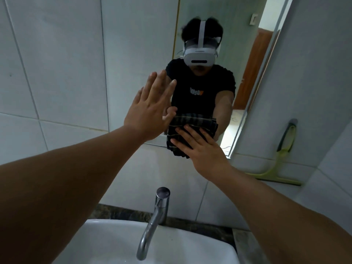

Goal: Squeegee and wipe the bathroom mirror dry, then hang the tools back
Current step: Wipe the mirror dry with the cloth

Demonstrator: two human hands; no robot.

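The wall mirror [137, 44] fills the upper middle, with a person in a black shirt and white headset reflected in it. My right hand [200, 147] lies flat on a dark striped folded cloth [176, 147], pressing it against the mirror's bottom edge. Left of the cloth, my left hand [150, 109] rests palm-flat on the glass with its fingers spread and nothing in it. A pale green squeegee [282, 161] hangs from a hook [293, 121] on the tiled wall to the right of the mirror, blade down.
A chrome tap [154, 220] stands below the mirror over a white basin [118, 244] set in a dark stone counter [219, 228]. Grey wall tiles [47, 73] surround the mirror. A brown door shows in the reflection at the right.
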